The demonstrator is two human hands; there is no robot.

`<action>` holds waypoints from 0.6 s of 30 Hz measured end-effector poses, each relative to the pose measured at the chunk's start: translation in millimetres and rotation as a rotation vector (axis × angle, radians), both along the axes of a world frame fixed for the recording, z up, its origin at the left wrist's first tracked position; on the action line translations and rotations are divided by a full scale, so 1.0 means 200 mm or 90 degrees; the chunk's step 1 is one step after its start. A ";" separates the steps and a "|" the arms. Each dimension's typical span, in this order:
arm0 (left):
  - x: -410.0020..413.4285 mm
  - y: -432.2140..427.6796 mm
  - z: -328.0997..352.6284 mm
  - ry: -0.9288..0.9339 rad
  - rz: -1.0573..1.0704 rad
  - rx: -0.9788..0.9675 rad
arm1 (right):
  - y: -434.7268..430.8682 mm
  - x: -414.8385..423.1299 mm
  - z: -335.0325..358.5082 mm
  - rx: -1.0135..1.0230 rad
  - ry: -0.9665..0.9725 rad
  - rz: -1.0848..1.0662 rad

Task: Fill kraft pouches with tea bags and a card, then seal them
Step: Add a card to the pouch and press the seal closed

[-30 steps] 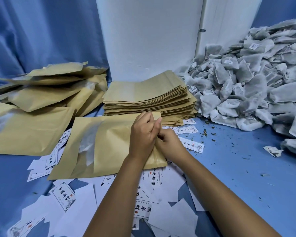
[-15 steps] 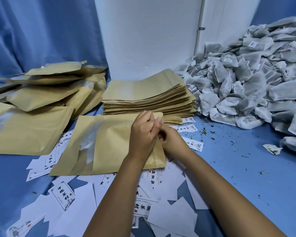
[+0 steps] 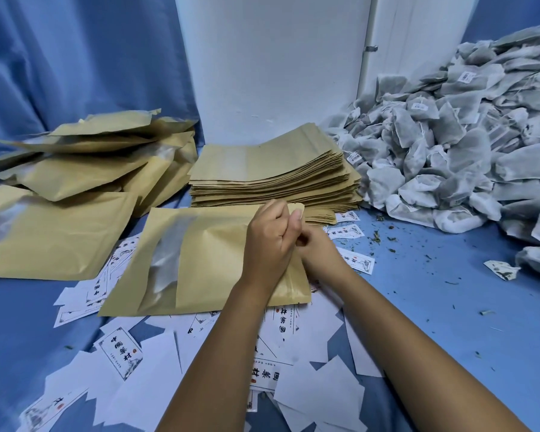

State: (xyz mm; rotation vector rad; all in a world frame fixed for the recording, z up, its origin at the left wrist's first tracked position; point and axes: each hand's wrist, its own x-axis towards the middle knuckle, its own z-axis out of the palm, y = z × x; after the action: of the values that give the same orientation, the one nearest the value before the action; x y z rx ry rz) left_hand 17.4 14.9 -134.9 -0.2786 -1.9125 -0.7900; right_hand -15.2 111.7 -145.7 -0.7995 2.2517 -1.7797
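The kraft pouch (image 3: pixel 200 260) lies flat on the blue cloth (image 3: pixel 434 307) at the centre of the view, its clear window toward nine o'clock and its mouth edge toward three o'clock, resting on scattered cards (image 3: pixel 122 353). The left hand (image 3: pixel 270 244) pinches that mouth edge near its twelve o'clock corner, fingers curled round the paper. The right hand (image 3: pixel 320 254) sits just beside it at three o'clock, fingers curled at the same edge; the left hand hides whether it grips the pouch, so I cannot tell.

This looks like the sealing pass along the closure. The pouch bulges with its fill, so the strip may close only in part, leaving a gap at the six o'clock end if the pinch does not run the whole length. A tea bag string or loose leaf caught in the strip would do the same.

At twelve o'clock stands the stack of empty pouches (image 3: pixel 272 169), at nine to ten o'clock the filled pouches (image 3: pixel 75 182), at two o'clock the heap of tea bags (image 3: pixel 449 151). Crumbs of leaf lie on the cloth near three o'clock.
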 end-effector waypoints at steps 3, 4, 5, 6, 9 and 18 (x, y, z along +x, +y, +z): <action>0.01 0.01 0.00 0.002 0.028 -0.034 | 0.07 -0.07 0.00 -0.118 0.020 -0.230; 0.02 0.01 0.01 -0.002 0.034 -0.041 | 0.08 -0.09 0.00 -0.124 0.015 -0.263; 0.02 0.01 0.01 -0.010 0.034 -0.045 | 0.09 -0.10 0.00 -0.131 -0.020 -0.254; 0.02 0.02 0.01 -0.022 0.031 -0.051 | 0.08 -0.10 -0.01 -0.130 -0.080 -0.205; 0.01 0.03 -0.01 -0.151 0.028 -0.093 | 0.03 -0.07 -0.04 -0.126 -0.243 -0.073; 0.01 0.03 -0.04 -0.384 -0.011 -0.095 | 0.03 -0.08 -0.03 -0.190 -0.349 0.001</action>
State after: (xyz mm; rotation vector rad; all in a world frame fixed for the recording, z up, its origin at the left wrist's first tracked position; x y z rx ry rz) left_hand 18.8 20.2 -143.6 -0.1553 -2.5445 -0.8021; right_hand -32.0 118.5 -151.9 -0.2897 1.6613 -2.0490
